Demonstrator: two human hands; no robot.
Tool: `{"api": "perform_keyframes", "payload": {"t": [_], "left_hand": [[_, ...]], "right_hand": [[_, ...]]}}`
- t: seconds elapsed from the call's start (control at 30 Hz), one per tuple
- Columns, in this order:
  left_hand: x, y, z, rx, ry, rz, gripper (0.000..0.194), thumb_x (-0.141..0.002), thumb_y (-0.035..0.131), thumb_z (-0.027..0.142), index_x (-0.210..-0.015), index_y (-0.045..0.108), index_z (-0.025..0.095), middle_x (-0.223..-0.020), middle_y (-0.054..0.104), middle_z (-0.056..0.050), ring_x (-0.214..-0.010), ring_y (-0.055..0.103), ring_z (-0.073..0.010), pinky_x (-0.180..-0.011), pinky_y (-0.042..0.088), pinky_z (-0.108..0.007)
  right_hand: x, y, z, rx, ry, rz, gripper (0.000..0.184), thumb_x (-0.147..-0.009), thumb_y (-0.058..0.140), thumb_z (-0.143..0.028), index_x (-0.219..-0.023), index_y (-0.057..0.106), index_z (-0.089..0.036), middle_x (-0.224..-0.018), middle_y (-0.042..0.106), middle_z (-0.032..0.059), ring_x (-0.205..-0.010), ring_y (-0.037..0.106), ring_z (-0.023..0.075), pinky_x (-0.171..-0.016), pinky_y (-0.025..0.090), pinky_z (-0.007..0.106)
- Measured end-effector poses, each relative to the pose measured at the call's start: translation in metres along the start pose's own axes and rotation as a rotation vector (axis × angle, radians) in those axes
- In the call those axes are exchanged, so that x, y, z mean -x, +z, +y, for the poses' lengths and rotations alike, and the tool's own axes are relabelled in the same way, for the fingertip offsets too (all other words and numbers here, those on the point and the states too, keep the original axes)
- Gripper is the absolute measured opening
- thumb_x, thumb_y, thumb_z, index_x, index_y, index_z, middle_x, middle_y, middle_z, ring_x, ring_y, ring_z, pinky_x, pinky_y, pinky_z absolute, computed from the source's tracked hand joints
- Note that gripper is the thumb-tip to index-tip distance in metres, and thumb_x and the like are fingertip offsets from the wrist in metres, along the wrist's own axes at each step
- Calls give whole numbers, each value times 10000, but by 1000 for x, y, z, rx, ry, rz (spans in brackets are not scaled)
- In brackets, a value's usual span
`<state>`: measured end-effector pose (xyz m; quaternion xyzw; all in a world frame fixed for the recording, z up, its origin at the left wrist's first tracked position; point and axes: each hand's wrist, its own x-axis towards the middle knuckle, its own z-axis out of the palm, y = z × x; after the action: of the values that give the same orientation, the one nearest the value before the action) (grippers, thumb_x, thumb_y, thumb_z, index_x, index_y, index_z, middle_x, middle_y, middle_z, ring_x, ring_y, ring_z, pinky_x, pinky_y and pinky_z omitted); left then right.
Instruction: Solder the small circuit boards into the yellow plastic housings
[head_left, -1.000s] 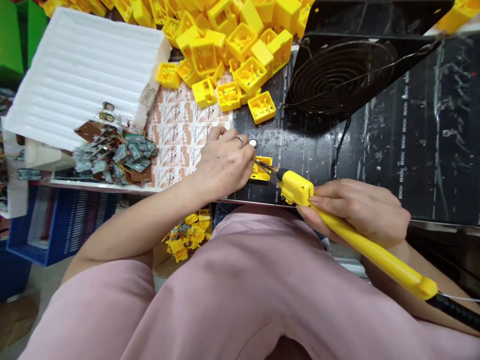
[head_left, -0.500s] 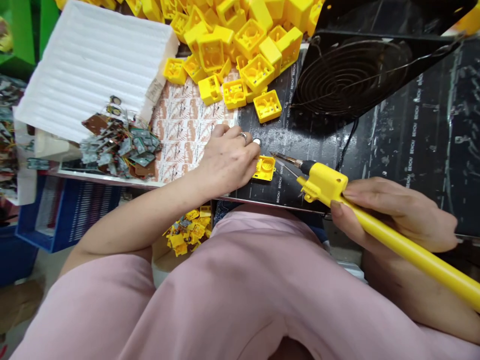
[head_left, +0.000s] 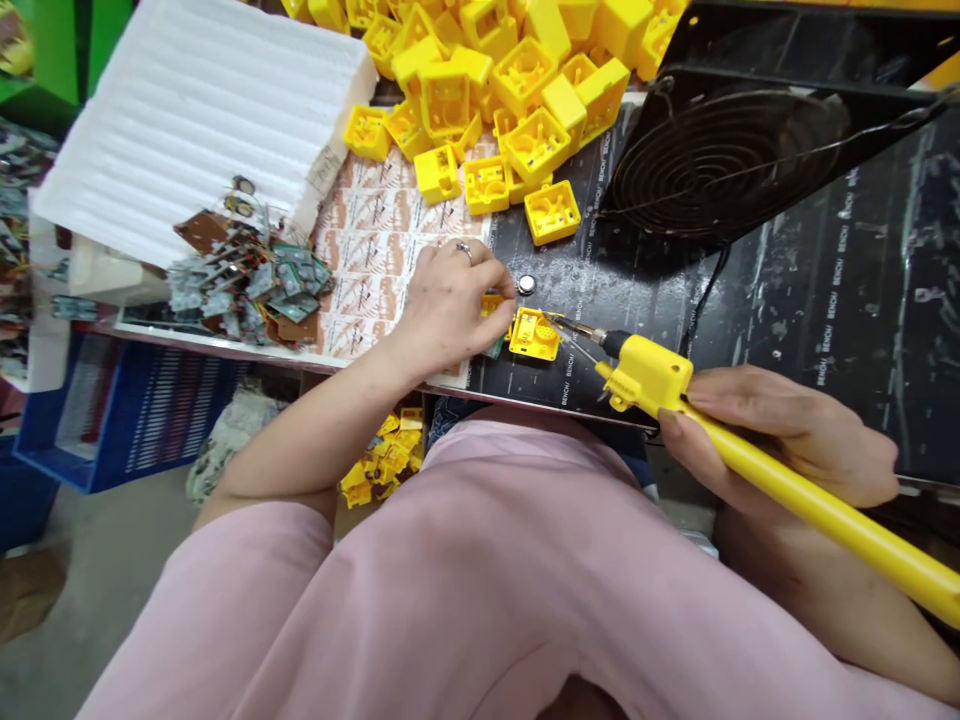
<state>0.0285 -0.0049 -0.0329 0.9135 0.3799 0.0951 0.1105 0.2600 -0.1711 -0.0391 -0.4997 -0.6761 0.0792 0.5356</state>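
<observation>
My right hand [head_left: 780, 430] is wrapped round a yellow soldering iron [head_left: 652, 370] with a thin metal guide tube beside its tip. The tip reaches the right edge of a small open yellow housing [head_left: 535, 335] lying on the black bench. My left hand [head_left: 454, 300] is closed, thumb and fingertips pressed together at the housing's left side. Yellow and green bits show beneath those fingers, but what they pinch is mostly hidden. Just behind the housing lies a small round silver part [head_left: 526, 285].
Many yellow square housings [head_left: 536, 145] are heaped at the back. A black fan [head_left: 720, 160] stands at back right. On the left, wired circuit boards [head_left: 255, 280] pile up before a white foam block [head_left: 202, 110]. A blue crate [head_left: 127, 410] sits below the bench edge.
My left hand has drawn back left, uncovering more of the housing and the round silver part. The iron's tip now meets the housing's edge. The whole view has shifted slightly.
</observation>
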Motion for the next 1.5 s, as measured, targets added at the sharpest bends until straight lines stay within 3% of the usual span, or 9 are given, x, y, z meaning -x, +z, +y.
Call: {"api": "perform_keyframes", "payload": {"t": [0.13,0.3,0.47,0.63,0.77,1.03,1.23,1.4,1.5], "left_hand": [[4,-4,-1,49,61,-55,199,-894,527,341,-921,669,204,-989,699,-52,-990,603,-246,-922,422,-423],[6,-3,2,-22,101,-39,208,-887,544,350,-951,684,210,-1043,691,-67,-976,571,-256,-901,406,-436],[0,-5,9,-60,104,-87,215,-886,505,297,-848,696,206,-976,686,-73,-957,567,-273,-861,399,-458],[-5,-8,12,-85,97,-138,223,-872,506,288,-790,694,198,-913,673,-79,-942,556,-282,-853,393,-476],[-6,-7,11,-89,129,-97,209,-853,518,283,-750,682,202,-891,670,-72,-907,538,-262,-844,382,-469],[-6,-3,13,-127,145,-63,220,-857,503,277,-766,684,192,-872,663,-73,-897,537,-253,-830,386,-448],[-3,-10,10,-54,72,-105,203,-852,531,315,-834,693,193,-930,679,-68,-962,571,-263,-902,407,-446],[-4,-13,2,92,-116,21,229,-892,533,361,-961,690,209,-982,691,-54,-984,606,-242,-964,415,-434],[-7,-5,1,76,-102,14,200,-866,575,357,-891,699,202,-1033,699,-66,-1071,594,-286,-1005,387,-481]], "right_hand": [[-7,0,1,-4,-42,-46,257,-709,815,-96,-868,641,-199,-736,708,17,-610,689,141,-508,565,202],[-14,5,-3,11,-50,-100,292,-678,836,-95,-841,621,-205,-738,713,8,-641,700,157,-501,567,226],[-22,6,-6,54,-33,-170,235,-745,791,-117,-829,613,-245,-719,700,-20,-616,679,124,-540,572,209],[-29,-8,-7,64,-9,-177,115,-850,728,-258,-786,634,-242,-660,690,-1,-528,642,106,-453,523,185],[-26,-12,-7,77,70,-152,146,-784,775,-190,-808,640,-240,-671,690,1,-533,651,136,-423,521,224],[-16,-4,-5,-44,-1,-51,334,-710,784,-33,-980,679,-200,-745,683,1,-665,674,135,-558,564,243],[-2,-2,-18,226,324,57,451,-800,792,-234,-1218,678,-361,-967,756,-22,-735,701,143,-618,543,284],[6,-2,-11,284,347,84,510,-808,786,-346,-1294,635,-390,-884,754,-32,-669,676,149,-610,516,306],[7,-2,-8,278,293,90,520,-774,819,-319,-1266,659,-371,-903,762,-29,-640,666,138,-586,521,295]]}}
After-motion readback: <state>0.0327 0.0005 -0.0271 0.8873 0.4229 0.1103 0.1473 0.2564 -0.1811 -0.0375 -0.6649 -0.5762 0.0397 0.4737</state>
